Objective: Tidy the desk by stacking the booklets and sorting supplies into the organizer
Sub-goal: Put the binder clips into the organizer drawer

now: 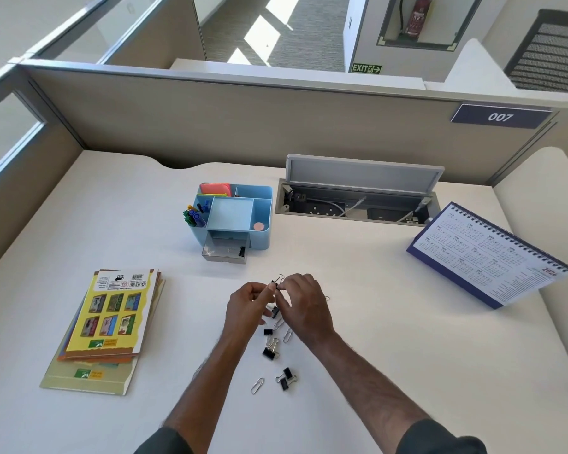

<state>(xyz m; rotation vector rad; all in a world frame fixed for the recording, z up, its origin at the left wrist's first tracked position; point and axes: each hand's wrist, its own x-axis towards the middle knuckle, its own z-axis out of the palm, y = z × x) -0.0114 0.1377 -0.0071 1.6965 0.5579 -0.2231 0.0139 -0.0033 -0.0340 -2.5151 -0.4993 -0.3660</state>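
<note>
Booklets (107,317) stacked at bench (391,322) left. Organizer (235,217) holds pens and notes; its drawer (225,252) stands open. Left hand (248,303) and right hand (304,301) together pinch one black clip (275,286) (small, wire-handled) above loose clips (277,352) yet unsorted.

Desk (374,322); booklets (112,312); organizer (259,221); calendar (492,257)
</note>
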